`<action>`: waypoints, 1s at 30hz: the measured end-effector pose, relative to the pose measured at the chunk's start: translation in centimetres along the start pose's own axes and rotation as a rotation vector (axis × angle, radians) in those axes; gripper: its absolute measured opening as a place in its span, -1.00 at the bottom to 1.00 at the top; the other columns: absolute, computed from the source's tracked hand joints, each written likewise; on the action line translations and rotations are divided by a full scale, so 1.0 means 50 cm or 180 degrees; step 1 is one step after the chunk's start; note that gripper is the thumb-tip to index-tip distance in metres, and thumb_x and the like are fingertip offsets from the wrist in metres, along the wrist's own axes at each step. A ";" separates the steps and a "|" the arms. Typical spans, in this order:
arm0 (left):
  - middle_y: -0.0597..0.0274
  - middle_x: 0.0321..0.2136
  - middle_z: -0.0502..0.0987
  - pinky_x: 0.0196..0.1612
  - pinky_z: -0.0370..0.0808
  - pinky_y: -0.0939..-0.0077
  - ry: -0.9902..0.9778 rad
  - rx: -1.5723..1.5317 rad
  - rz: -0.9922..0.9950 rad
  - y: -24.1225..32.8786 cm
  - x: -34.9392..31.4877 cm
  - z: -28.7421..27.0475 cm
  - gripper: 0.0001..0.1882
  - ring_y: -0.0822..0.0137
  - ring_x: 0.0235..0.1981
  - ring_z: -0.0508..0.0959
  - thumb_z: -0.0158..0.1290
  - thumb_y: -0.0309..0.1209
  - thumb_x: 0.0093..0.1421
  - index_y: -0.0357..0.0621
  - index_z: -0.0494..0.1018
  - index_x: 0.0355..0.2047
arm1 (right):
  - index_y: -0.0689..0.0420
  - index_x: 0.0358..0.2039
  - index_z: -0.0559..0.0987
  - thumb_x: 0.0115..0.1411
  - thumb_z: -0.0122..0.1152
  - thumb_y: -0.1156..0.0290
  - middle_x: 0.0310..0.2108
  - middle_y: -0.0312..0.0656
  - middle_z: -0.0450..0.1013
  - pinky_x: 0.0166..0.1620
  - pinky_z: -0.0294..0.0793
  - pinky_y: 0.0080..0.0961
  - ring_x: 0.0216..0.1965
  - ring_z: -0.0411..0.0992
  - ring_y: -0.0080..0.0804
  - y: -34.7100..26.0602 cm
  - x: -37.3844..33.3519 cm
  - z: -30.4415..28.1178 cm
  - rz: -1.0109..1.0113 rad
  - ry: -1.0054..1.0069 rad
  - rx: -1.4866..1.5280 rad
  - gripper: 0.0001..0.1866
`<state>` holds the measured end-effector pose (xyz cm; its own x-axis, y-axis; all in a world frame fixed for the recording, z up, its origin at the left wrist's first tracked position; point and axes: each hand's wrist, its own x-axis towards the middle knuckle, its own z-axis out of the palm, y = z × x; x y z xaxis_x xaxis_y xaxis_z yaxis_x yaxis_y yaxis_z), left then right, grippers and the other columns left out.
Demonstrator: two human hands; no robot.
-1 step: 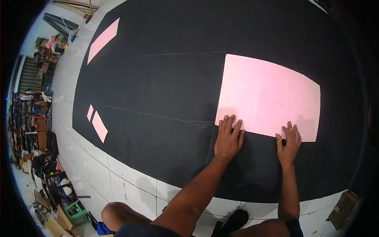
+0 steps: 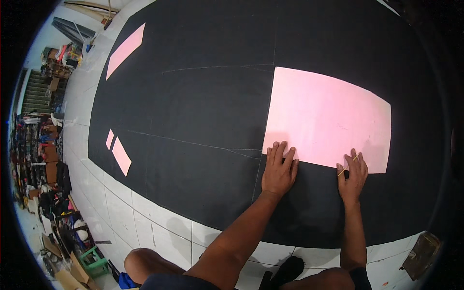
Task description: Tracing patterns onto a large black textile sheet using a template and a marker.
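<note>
A large pink sheet (image 2: 328, 116), four-sided with a curved far edge, lies flat on a wide black sheet of material (image 2: 203, 106). My left hand (image 2: 279, 169) presses on its near left corner, fingers stretched out and flat. At the near edge, toward the right, my right hand (image 2: 354, 175) rests with fingertips on the pink sheet and thumb at its border. A thin yellow stick (image 2: 349, 165), pencil-like, is held across the fingers and thumb of that hand. Thin pale lines are drawn on the black material left of the pink sheet.
Three smaller pink pieces lie at the left: a long strip (image 2: 125, 51), a short strip (image 2: 122, 156) and a tiny one (image 2: 109, 139). White floor tiles (image 2: 164, 227) border the black material. Cluttered shelves (image 2: 36, 145), a green stool (image 2: 94, 261) and a brown box-like object (image 2: 420, 256) stand around.
The whole view has shifted very slightly. Both hands and the pink sheet keep the same places relative to each other.
</note>
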<state>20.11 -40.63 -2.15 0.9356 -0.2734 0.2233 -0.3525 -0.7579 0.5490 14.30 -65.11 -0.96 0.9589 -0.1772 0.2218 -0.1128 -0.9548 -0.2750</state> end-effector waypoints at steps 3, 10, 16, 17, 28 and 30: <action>-0.11 0.19 0.33 0.32 0.20 -0.14 0.0018 0.0036 0.0020 0.001 0.003 0.010 -0.60 -0.20 0.27 0.28 0.15 -0.35 0.24 -0.10 0.45 0.09 | 0.11 0.02 0.54 0.25 0.27 0.23 0.22 -0.06 0.39 0.31 0.10 -0.03 0.33 0.19 0.05 0.009 -0.001 -0.008 -0.0036 0.0041 0.0039 -0.62; -0.12 0.22 0.33 0.35 0.19 -0.04 0.0012 0.0209 -0.0060 -0.004 0.006 -0.008 -0.65 -0.18 0.29 0.27 0.13 -0.36 0.27 -0.12 0.49 0.06 | 0.08 0.02 0.54 0.18 0.32 0.26 0.23 -0.04 0.36 0.29 0.15 0.03 0.30 0.23 0.05 0.003 0.009 -0.012 -0.0078 0.0070 0.0524 -0.59; -0.15 0.22 0.32 0.33 0.15 -0.23 -0.0043 0.0174 0.0132 -0.002 0.004 0.019 -0.60 -0.28 0.27 0.26 0.15 -0.35 0.26 -0.10 0.44 0.11 | 0.08 0.06 0.52 0.21 0.29 0.23 0.28 -0.03 0.30 0.31 0.10 0.13 0.34 0.18 0.02 -0.074 -0.083 -0.026 0.0136 -0.0156 0.0570 -0.57; -0.16 0.22 0.31 0.33 0.14 -0.23 -0.0075 0.0223 0.0138 -0.001 0.004 0.019 -0.60 -0.28 0.28 0.26 0.14 -0.36 0.27 -0.11 0.44 0.11 | 0.08 0.07 0.51 0.22 0.28 0.21 0.29 -0.03 0.28 0.33 0.08 0.13 0.36 0.16 0.02 -0.079 -0.094 -0.016 0.0121 -0.0164 0.0532 -0.56; -0.16 0.25 0.28 0.38 0.10 -0.09 -0.0194 0.0315 0.0041 0.005 0.002 0.005 -0.62 -0.22 0.34 0.19 0.06 -0.40 0.32 -0.17 0.43 0.13 | 0.06 0.17 0.44 0.28 0.19 0.07 0.34 -0.06 0.22 0.39 -0.04 0.07 0.41 0.07 -0.06 -0.089 -0.093 -0.001 0.0195 -0.0344 0.0382 -0.48; -0.15 0.25 0.28 0.38 0.10 -0.08 -0.0204 0.0306 0.0061 0.003 0.000 0.008 -0.62 -0.22 0.34 0.19 0.06 -0.40 0.32 -0.17 0.43 0.13 | 0.07 0.16 0.44 0.28 0.18 0.07 0.34 -0.07 0.22 0.40 -0.04 0.06 0.42 0.06 -0.06 -0.086 -0.099 0.001 0.0220 -0.0331 0.0406 -0.48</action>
<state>20.07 -40.97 -2.40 0.9291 -0.3235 0.1793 -0.3698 -0.8045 0.4647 10.06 -60.13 -0.91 0.9725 -0.2095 0.1021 -0.1518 -0.9020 -0.4042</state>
